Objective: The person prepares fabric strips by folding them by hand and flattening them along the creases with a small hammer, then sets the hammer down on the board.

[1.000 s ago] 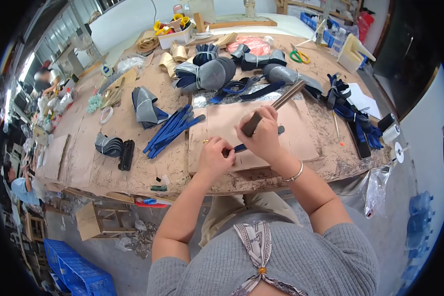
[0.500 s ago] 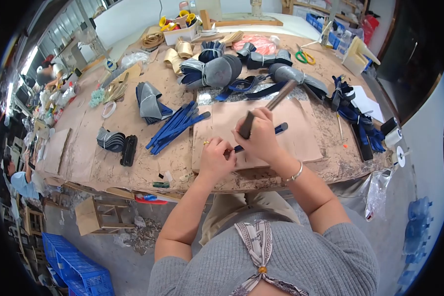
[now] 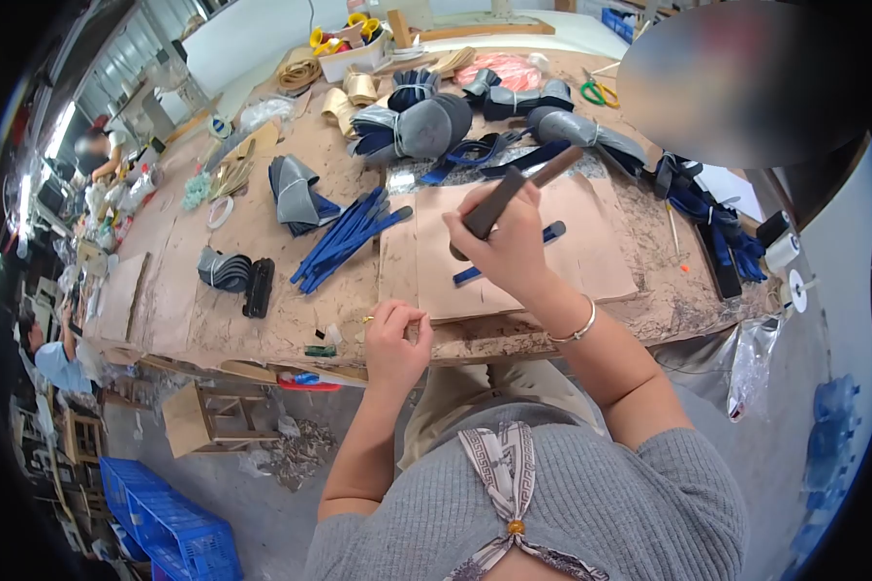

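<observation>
My right hand (image 3: 502, 228) is closed around a dark block-shaped tool and the brown handle of a second tool (image 3: 558, 167), both slanting up and right. Under it a dark blue strap (image 3: 552, 232) lies flat on the tan board (image 3: 591, 266), its middle covered by the hand. My left hand (image 3: 397, 339) is at the table's front edge, left of the board and off the strap, with curled fingers; whether something small is between them I cannot make out. A pile of blue straps (image 3: 349, 237) lies left of the board.
Tied grey-blue bundles (image 3: 421, 131) lie behind the board, more blue straps (image 3: 717, 228) to the right. Green-handled scissors (image 3: 599, 94) rest at the back. A black case (image 3: 259, 288) is on the left. Two people are at the far left. A blurred patch covers the upper right.
My left hand has let go of the strap and drawn back toward the table edge. My right hand has risen slightly with the tools, and more of the strap's near end shows.
</observation>
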Demonstrator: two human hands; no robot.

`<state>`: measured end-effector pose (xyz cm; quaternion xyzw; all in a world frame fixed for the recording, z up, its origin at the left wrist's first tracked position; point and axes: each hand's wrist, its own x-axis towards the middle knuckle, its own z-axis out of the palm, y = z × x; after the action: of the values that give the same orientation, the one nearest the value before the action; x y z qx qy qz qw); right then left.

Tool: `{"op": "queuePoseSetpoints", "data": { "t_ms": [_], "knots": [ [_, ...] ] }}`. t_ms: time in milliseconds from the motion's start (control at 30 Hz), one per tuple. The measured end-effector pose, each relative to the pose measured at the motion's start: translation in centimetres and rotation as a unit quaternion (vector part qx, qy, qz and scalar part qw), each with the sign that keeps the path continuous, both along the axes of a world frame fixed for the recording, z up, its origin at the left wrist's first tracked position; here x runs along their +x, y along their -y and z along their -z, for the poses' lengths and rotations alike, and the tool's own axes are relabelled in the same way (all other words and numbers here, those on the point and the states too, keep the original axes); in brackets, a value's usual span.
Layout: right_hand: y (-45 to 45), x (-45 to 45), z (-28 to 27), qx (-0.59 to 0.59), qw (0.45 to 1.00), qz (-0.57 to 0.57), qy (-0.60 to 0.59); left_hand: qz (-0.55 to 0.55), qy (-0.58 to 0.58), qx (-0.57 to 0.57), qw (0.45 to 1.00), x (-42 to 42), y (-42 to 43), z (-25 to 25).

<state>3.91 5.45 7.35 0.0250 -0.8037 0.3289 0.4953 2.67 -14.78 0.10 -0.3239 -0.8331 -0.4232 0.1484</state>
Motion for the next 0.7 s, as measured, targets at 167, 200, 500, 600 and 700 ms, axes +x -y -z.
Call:
{"op": "queuePoseSetpoints", "data": {
  "t_ms": [167,200,500,600,700],
  "knots": [
    [0.4,-1.0,4.9,0.069,0.994,-0.046,0.077,0.019,-0.027,-0.009,0.999,-0.2,-1.4,-1.1],
    [-0.2,-0.6,4.7,0.038,0.993,-0.069,0.093,0.029,-0.032,-0.005,0.999,-0.2,-2.2,-1.1],
    [-7.1,5.4,5.3,0.084,0.969,0.211,0.094,0.146,-0.065,-0.069,0.985,-4.8,-12.2,1.5],
    [-7.3,7.1,7.0,0.006,0.968,0.232,0.098,0.145,-0.040,-0.089,0.985,-6.0,-10.5,0.9],
    [-8.0,7.5,7.9,-0.040,0.973,0.216,0.068,0.077,-0.030,-0.023,0.996,-8.8,-4.1,1.0]
  ]
}}
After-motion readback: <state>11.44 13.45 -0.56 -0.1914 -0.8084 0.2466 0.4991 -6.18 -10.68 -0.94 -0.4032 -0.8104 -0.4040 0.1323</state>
